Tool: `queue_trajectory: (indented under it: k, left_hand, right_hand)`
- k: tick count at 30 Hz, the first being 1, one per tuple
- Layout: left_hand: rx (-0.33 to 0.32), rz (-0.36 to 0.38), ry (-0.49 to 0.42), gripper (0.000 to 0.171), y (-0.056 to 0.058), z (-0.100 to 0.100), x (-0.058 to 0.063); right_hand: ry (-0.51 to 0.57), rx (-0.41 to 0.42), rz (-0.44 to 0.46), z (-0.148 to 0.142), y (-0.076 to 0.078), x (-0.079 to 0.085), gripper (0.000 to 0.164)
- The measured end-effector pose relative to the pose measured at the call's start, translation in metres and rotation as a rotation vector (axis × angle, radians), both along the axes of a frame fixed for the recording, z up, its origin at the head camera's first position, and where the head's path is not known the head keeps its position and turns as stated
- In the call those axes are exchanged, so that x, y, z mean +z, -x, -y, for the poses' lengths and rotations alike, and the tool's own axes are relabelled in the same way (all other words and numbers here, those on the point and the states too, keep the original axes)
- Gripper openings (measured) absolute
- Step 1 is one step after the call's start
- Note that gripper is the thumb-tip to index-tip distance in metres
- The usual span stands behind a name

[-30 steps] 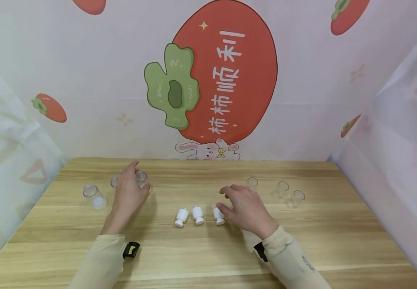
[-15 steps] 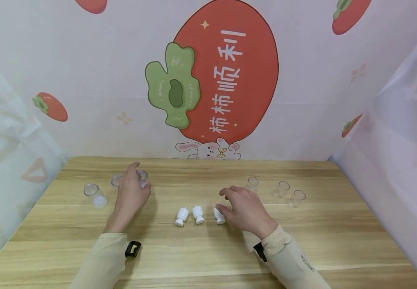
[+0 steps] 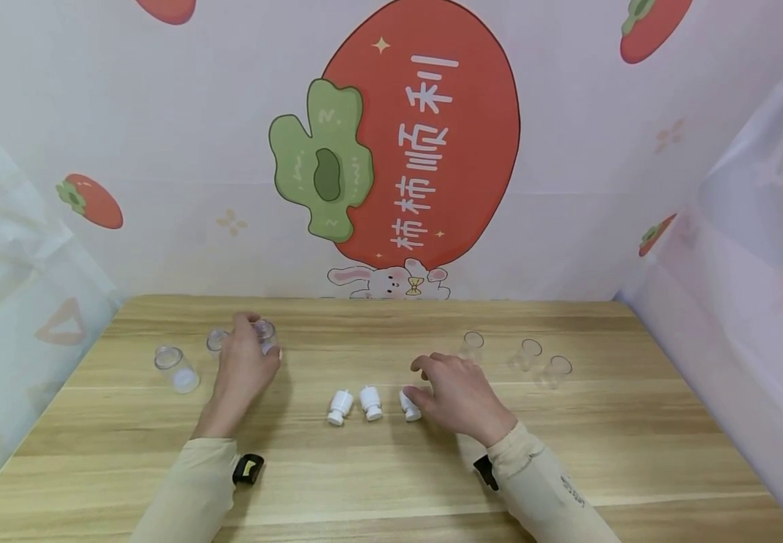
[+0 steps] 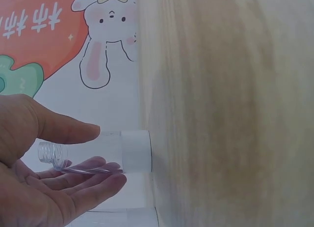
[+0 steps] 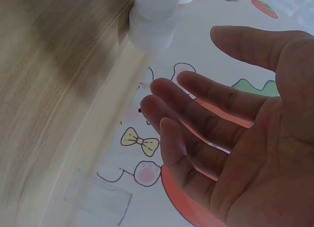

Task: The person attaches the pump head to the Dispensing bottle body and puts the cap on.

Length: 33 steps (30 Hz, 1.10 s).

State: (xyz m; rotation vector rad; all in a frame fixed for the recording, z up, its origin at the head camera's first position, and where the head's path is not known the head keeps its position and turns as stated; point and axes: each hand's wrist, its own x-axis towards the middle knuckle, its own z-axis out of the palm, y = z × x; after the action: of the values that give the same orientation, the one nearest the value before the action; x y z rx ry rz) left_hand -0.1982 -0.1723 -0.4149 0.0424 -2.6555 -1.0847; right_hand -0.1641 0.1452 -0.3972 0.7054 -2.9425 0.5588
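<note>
My left hand point(image 3: 247, 363) has its thumb and fingers around a clear bottle point(image 4: 136, 152) with a threaded neck and whitish base; the bottle stands upright on the table. Two similar bottles are to its left: one point(image 3: 216, 341) partly hidden by the hand, the other point(image 3: 177, 369) further out. My right hand point(image 3: 462, 396) hovers with loosely bent fingers and nothing between thumb and fingertips. Closest to its thumb is a white pump head point(image 3: 409, 407), partly covered in the head view. Two more white pump heads, one left point(image 3: 340, 407) and one middle point(image 3: 371, 403), lie beside it.
Three clear caps, a near one point(image 3: 560, 368), a middle one point(image 3: 527, 353) and a far one point(image 3: 473, 343), stand at the right rear of the wooden table point(image 3: 378, 483). A printed cloth backdrop point(image 3: 215, 151) rises behind, with cloth walls on both sides.
The fingers of my left hand have curled in around the clear bottle, from a more stretched pose. My right hand and the pump heads have hardly moved.
</note>
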Motion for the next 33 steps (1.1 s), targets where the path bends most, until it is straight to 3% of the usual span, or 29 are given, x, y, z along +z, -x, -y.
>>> queue_trajectory:
  k: [11,15,21,33]
  left_hand:
    - [0.02,-0.066,0.0,0.053,-0.004,-0.005,0.009]
    - [0.025,-0.063,-0.056,0.051,-0.005,-0.007,0.014]
    - [-0.017,-0.039,-0.155,0.047,-0.005,-0.007,0.018]
    - [-0.119,-0.105,-0.179,0.043,-0.004,-0.011,0.021]
  right_hand:
    - [-0.005,-0.01,0.025,0.0,0.001,-0.001,0.03]
    - [-0.005,-0.027,0.053,0.001,0.001,-0.001,0.031]
    - [-0.023,-0.042,0.093,0.003,0.001,-0.002,0.032]
    - [-0.028,-0.039,0.128,0.004,0.002,-0.006,0.038]
